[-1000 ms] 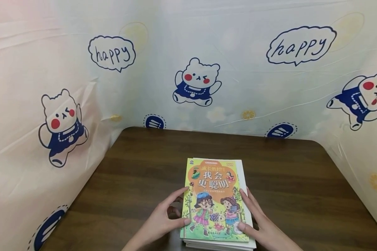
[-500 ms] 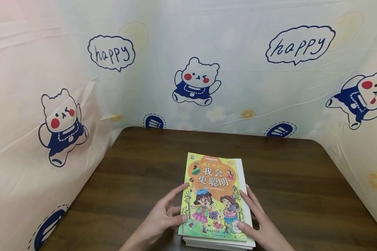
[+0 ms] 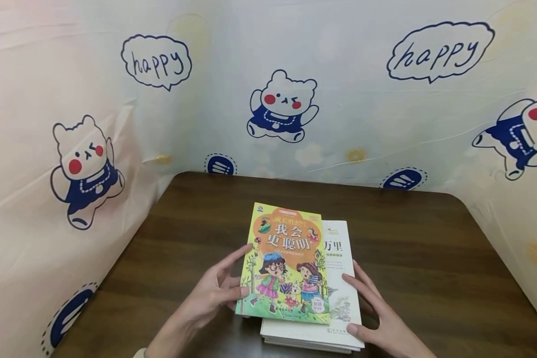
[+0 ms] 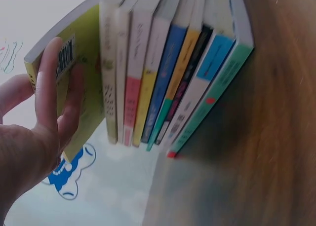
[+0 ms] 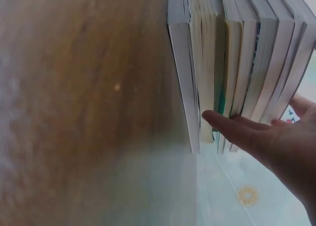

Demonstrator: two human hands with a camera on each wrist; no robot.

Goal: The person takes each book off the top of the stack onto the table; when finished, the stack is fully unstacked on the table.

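My left hand [image 3: 212,288] grips the left edge of a yellow children's book [image 3: 264,271] with two cartoon girls on its cover. The left wrist view shows this book's barcoded back lifted at an angle from the stack, with fingers [image 4: 48,83] beneath it. Below it, a white-covered book [image 3: 340,293] tops the stack, partly hidden by the yellow one. My right hand [image 3: 382,318] rests against the stack's right side, its extended fingers touching the page edges. Several book spines [image 4: 160,63] in varied colours show on the stack's left side.
The stack stands on a dark brown wooden table [image 3: 197,214] with rounded far corners. A pale cloth [image 3: 215,74] printed with bears and "happy" bubbles hangs behind the table and along both sides.
The yellow book has lifted off the stack and moved left and away with my left hand, uncovering much of the white book. My right hand stays at the stack's right side.
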